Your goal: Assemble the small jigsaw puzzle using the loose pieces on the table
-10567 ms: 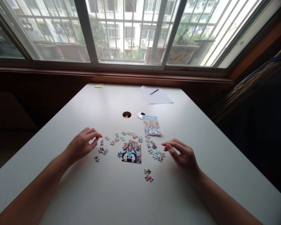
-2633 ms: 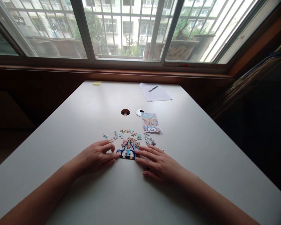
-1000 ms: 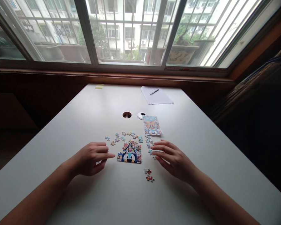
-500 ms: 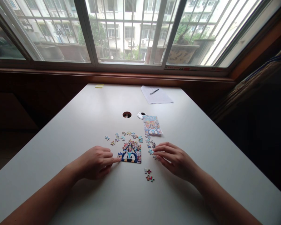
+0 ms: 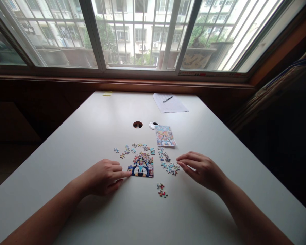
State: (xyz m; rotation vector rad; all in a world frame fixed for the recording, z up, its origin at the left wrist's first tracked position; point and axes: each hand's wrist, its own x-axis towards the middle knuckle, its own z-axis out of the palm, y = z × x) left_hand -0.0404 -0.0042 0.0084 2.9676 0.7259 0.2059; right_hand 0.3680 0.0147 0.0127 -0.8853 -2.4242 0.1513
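Observation:
A partly joined jigsaw puzzle point(image 5: 142, 167) lies in front of me, showing a blue dog's face below a crowd of small colourful figures. The outstretched index finger of my left hand point(image 5: 108, 177) touches its lower left corner; the other fingers are curled, with nothing held. My right hand point(image 5: 200, 167) is over the table just right of a cluster of loose puzzle pieces point(image 5: 170, 168). Its fingers are loosely bent and thumb and fingers stand apart. No piece shows between them. More loose pieces point(image 5: 162, 194) lie nearer to me, below the cluster.
Loose pieces point(image 5: 127, 148) arc behind the puzzle. A printed picture card point(image 5: 165, 136) lies behind them, beside a round cover point(image 5: 153, 125) and a cable hole point(image 5: 137, 125). Paper sheets point(image 5: 177, 106) with a pen point(image 5: 167, 99) lie farther back on the white table point(image 5: 102, 126).
My right hand has drawn back to the right, uncovering the cluster of pieces that it partly hid. My left hand stays at the puzzle's corner.

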